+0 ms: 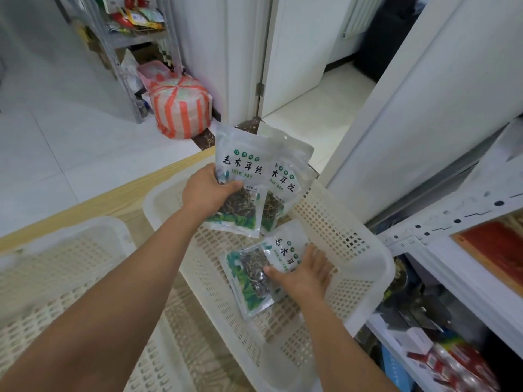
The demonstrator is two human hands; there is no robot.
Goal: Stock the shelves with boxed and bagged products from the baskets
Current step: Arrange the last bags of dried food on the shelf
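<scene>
The left hand [208,193] grips two wood-ear bags [240,176] above the basket [353,250], while the right hand [304,274], fingers flat and spread, rests on the third bag [252,278] lying on the basket floor, long axis running near-left to far-right.

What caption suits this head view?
Left hand holds two bags; right hand touches third bag in white basket.

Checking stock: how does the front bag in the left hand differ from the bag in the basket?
The front bag is raised nearly upright; the basket bag lies flat in the basket. The left hand grips the front bag; the right hand rests on the basket bag. Same label and contents.
</scene>
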